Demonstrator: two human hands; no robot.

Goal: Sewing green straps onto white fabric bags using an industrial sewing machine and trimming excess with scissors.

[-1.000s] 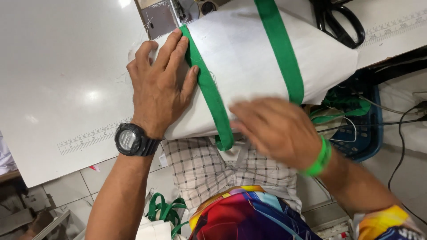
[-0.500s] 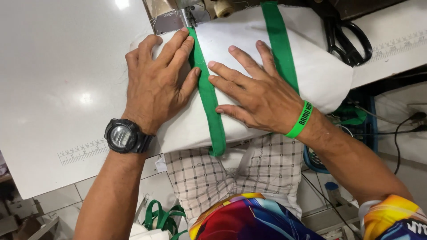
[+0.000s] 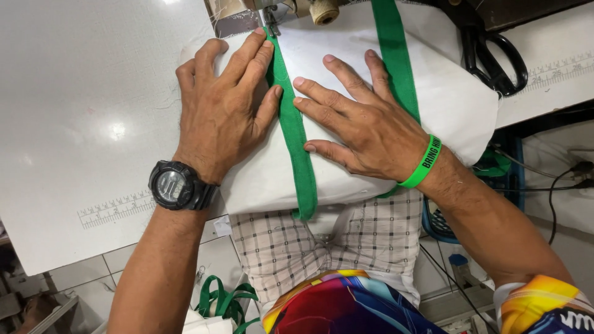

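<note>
A white fabric piece (image 3: 445, 99) with two green straps lies on the white sewing table (image 3: 80, 124), hanging over its front edge. My left hand (image 3: 226, 108) presses flat on the fabric just left of the near green strap (image 3: 296, 142), fingertips close to the sewing machine's needle foot (image 3: 269, 18). My right hand (image 3: 359, 124) lies flat on the fabric between the two straps, fingertips touching the near strap's right edge. The second green strap (image 3: 393, 49) runs beside my right hand. Neither hand grips anything.
Black scissors (image 3: 489, 52) lie at the fabric's far right on the table. A printed ruler strip (image 3: 114, 209) runs along the table's front edge. More green strapping (image 3: 223, 300) lies on the floor below. Cables (image 3: 557, 179) and a blue basket (image 3: 439, 219) sit at the right.
My right hand came up from the fabric's front edge and flattened between the straps. Both hands have slid the fabric toward the needle.
</note>
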